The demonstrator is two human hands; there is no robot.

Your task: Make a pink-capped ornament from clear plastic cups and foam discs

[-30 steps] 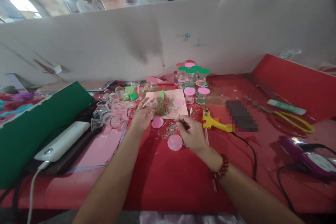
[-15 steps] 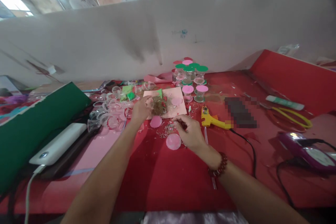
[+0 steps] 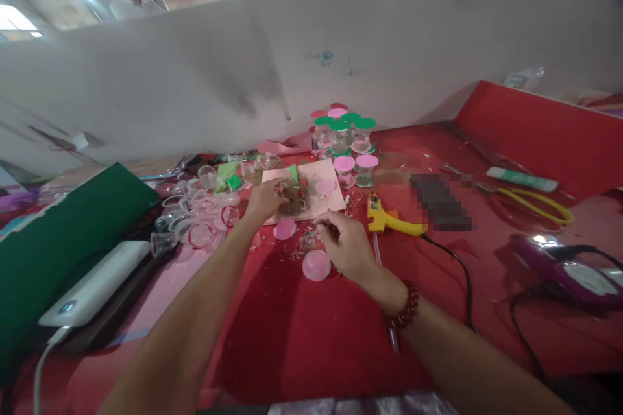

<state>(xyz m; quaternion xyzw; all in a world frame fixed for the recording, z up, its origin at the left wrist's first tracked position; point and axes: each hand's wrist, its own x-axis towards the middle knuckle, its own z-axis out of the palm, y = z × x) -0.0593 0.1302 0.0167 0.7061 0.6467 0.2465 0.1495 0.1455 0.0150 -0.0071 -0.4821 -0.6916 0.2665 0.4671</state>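
My left hand (image 3: 265, 201) reaches onto the pale pink sheet (image 3: 314, 172), its bent fingertips at a brown, loose-looking heap (image 3: 292, 201) with red bits in it. Its fingers are pinched, and what is between them cannot be made out. To the right of the heap, my right hand (image 3: 346, 243) hovers above the scraps, with curled fingers and thumb drawn together; anything held there is too small to name. Nearest to it stands a clear cup with a pink round end (image 3: 316, 266). A pink paper disc (image 3: 285, 228) lies between the hands, and another pink disc (image 3: 326, 187) rests on the sheet.
Several clear plastic cups (image 3: 192, 211) lie jumbled at left, beside a white power bank (image 3: 100, 282). Stacked cups with green and pink discs (image 3: 343, 133) stand behind. At right are a yellow glue gun (image 3: 394, 224) with its cord, scissors (image 3: 535, 204) and a purple device (image 3: 569, 272).
My left fingers have moved down into the brown heap, which looks more covered by them. My right hand keeps nearly the same pose. The whole view has shifted slightly.
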